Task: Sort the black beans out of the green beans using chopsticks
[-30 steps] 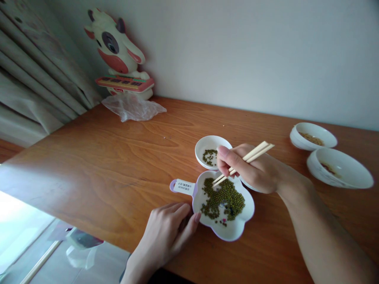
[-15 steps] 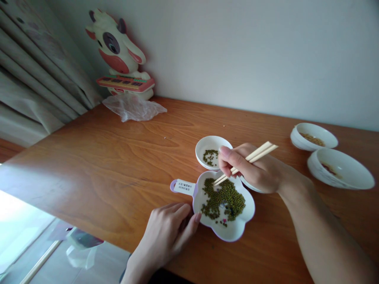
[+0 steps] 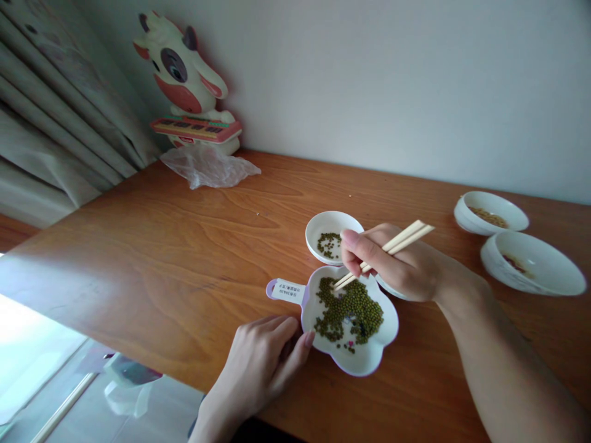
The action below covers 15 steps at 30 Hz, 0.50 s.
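A pair of wooden chopsticks is gripped in my right hand, tips down among the green mung beans. The beans lie in a white flower-shaped dish with a lilac rim and a labelled handle. Whether a bean is between the tips is too small to tell. My left hand rests at the dish's near left side, fingers curled and thumb on the rim. Just behind the dish stands a round white bowl with a few mung beans; my right hand partly covers it and another white bowl.
Two white bowls stand at the right, the farther bowl with tan grains and the nearer bowl with reddish-brown bits. A cow toy with a keyboard and a crumpled plastic bag are at the back left of the wooden table.
Almost nothing differs. Both hands, the chopsticks and the dish keep their places; the view has shifted very slightly.
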{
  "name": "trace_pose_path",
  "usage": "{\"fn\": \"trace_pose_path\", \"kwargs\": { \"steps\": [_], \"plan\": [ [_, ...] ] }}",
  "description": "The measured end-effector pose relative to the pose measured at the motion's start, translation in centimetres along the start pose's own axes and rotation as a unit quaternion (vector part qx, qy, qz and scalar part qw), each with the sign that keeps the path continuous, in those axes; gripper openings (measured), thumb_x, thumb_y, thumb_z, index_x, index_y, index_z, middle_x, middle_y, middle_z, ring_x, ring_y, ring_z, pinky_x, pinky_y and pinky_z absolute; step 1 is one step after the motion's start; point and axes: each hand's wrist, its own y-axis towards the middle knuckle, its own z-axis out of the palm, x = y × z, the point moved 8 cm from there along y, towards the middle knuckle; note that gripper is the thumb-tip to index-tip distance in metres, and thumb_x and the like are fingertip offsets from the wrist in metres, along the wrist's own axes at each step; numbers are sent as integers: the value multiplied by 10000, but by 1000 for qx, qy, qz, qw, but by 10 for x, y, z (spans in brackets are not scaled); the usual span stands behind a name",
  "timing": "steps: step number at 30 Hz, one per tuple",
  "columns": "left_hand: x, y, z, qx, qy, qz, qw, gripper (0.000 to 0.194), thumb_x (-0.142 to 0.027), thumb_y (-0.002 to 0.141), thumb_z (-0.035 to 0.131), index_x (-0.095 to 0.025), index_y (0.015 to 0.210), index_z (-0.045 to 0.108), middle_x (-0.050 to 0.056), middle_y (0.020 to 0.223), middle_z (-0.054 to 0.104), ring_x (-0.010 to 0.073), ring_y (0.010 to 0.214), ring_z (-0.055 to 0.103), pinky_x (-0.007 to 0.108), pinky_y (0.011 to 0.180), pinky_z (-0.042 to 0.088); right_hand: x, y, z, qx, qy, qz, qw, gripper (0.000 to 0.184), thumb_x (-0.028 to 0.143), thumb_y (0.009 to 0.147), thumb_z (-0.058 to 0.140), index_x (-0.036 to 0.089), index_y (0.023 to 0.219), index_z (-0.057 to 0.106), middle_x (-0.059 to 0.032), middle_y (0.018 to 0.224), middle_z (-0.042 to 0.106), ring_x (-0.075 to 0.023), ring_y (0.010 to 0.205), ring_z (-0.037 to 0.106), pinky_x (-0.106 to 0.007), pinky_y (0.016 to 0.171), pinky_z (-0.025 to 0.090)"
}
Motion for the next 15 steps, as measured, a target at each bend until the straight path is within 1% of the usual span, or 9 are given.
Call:
{"fn": "trace_pose_path", "kwargs": {
  "steps": [4,10,15],
  "plan": [
    [1,0,0,-1,5,-2,1000,367,-383,1092,457,-210,773,511,-5,720,638,140,630,616,268,610,381,5,1,-1,-2,-6,-6,1000,625,639,1074,300,242,688,589,-10,637,597,-180,602,520,-373,630,390],
    [0,1,0,-1,4,-3,1000,367,-384,1095,452,-209,781,526,1,725,652,144,636,631,263,613,385,7,1,0,-4,-12,5,1000,694,648,1087,228,200,684,573,5,626,553,-139,585,480,-322,621,350],
    [1,0,1,4,6,-5,1000,371,-393,1098,445,-211,782,514,-2,726,645,146,640,626,268,618,384,6,2,1,-6,-8,-5,1000,698,644,1092,231,198,695,595,10,628,578,-134,592,508,-316,630,361]
  ]
}}
